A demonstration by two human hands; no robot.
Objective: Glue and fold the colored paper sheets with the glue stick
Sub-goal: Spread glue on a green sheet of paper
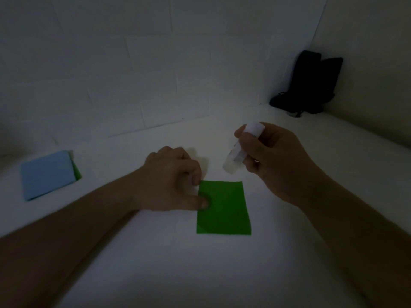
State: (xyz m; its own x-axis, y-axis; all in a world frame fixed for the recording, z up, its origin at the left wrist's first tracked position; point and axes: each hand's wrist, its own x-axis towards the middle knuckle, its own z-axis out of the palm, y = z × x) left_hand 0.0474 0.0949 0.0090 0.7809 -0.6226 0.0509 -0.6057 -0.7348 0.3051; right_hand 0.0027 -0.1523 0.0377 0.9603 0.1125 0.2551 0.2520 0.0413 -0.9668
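A green paper sheet (226, 210), folded to a small rectangle, lies flat on the white table in the middle. My left hand (171, 178) rests at its left edge, thumb pressing on the paper and a fingertip touching its top left corner. My right hand (273, 161) grips a white glue stick (239, 150) above and to the right of the sheet. The stick is tilted, its lower end pointing down toward the sheet's top right corner, a little above the table.
A stack of paper with a light blue sheet (47, 173) on top and a green edge showing beneath lies at the left. A dark object (309, 85) stands in the far right corner against the white walls. The white table (178, 263) stretches toward me.
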